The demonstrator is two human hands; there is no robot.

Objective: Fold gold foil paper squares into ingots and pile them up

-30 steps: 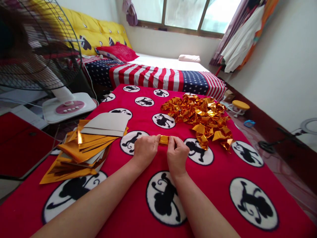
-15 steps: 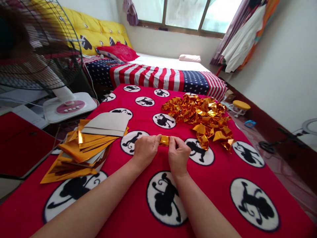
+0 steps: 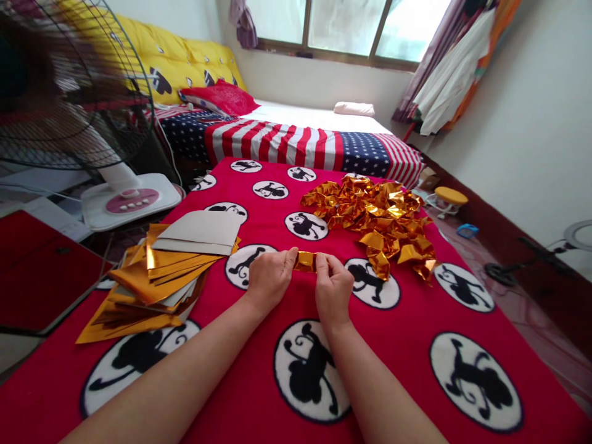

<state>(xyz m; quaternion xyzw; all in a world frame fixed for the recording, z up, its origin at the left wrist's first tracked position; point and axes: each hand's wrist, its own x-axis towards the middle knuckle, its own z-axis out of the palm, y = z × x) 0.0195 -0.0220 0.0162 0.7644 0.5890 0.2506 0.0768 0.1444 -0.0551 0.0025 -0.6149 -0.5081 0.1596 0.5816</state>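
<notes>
Between my two hands is a small folded piece of gold foil paper (image 3: 306,261), just above the red cloth. My left hand (image 3: 271,275) pinches its left end between thumb and fingers. At the right end, my right hand (image 3: 333,285) grips it the same way. The fingertips hide both ends of the piece. To the left lies a fanned stack of flat gold foil sheets (image 3: 134,280), with grey-white paper (image 3: 201,229) on top. A heap of folded, crinkled gold foil pieces (image 3: 370,206) spreads beyond my right hand.
The red cloth with monkey prints (image 3: 222,382) covers the surface. A running fan (image 3: 74,86) on a white base (image 3: 132,200) stands at left, beside a dark red panel (image 3: 41,268). Beyond are a bed (image 3: 287,143) and, at right, a yellow stool (image 3: 451,196).
My hands have moved slightly apart, and more of the gold foil piece shows between them. The stack and the heap are unchanged.
</notes>
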